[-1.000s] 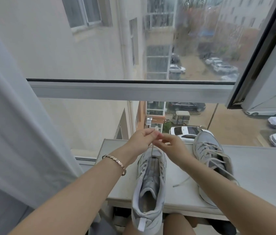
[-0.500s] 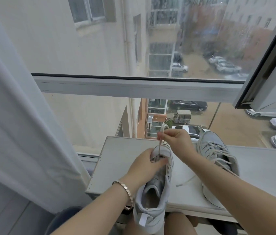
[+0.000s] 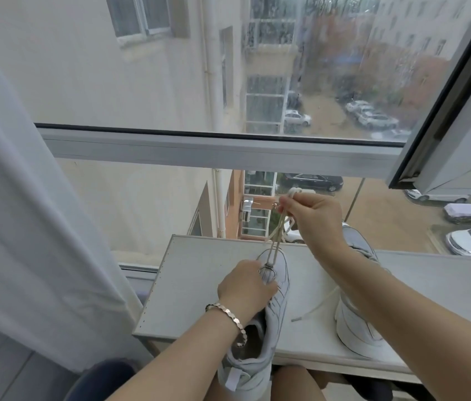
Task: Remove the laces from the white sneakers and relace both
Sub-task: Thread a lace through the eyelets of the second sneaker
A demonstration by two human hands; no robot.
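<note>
A white sneaker [image 3: 269, 319] lies toe-away over the near edge of the white table [image 3: 199, 285]. My left hand [image 3: 246, 285] grips its forefoot from above. My right hand [image 3: 312, 218] is raised above the toe and pinches the white lace [image 3: 276, 241], which runs taut in two strands down to the front eyelets. A loose lace end [image 3: 315, 306] lies on the table between the shoes. The second white sneaker [image 3: 355, 322] stands to the right, mostly hidden behind my right forearm.
A big window with a horizontal frame bar [image 3: 199, 149] stands just beyond the table, an open sash [image 3: 454, 117] at upper right. A white curtain [image 3: 26, 227] hangs on the left. My knees sit under the table's near edge.
My right hand has risen up and away with the lace, drawing it taut. My left hand dropped from the lace to grip the sneaker's forefoot. The camera view shifted slightly left.
</note>
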